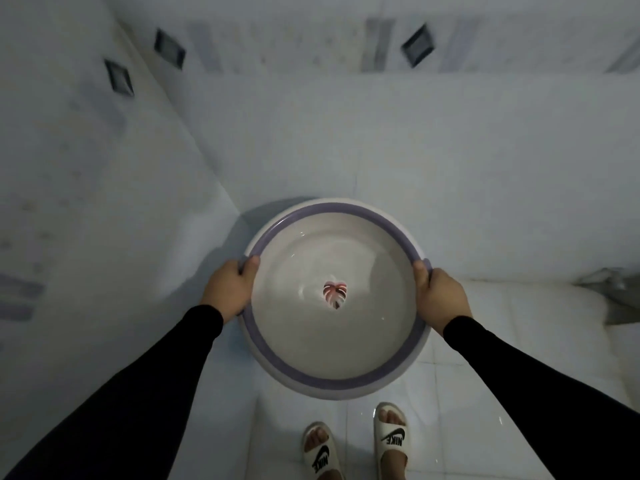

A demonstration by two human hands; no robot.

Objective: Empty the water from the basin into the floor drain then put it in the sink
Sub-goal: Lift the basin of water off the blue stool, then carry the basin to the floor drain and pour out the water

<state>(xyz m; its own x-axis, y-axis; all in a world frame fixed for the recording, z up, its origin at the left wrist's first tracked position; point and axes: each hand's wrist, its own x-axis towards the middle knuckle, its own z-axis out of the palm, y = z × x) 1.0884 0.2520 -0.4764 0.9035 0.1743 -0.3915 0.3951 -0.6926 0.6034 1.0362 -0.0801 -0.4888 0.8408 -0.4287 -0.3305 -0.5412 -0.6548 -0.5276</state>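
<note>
A round white basin with a purple rim and a pink leaf print at its bottom is held level in front of me, above the tiled floor near a corner of the room. Clear water lies in it. My left hand grips the rim on the left side, thumb over the edge. My right hand grips the rim on the right side the same way. The basin hides the floor below it, so no floor drain shows. No sink is clearly visible.
White tiled walls meet in a corner just behind the basin. My feet in white slippers stand on the white floor tiles below. A grey object sits at the right edge, blurred.
</note>
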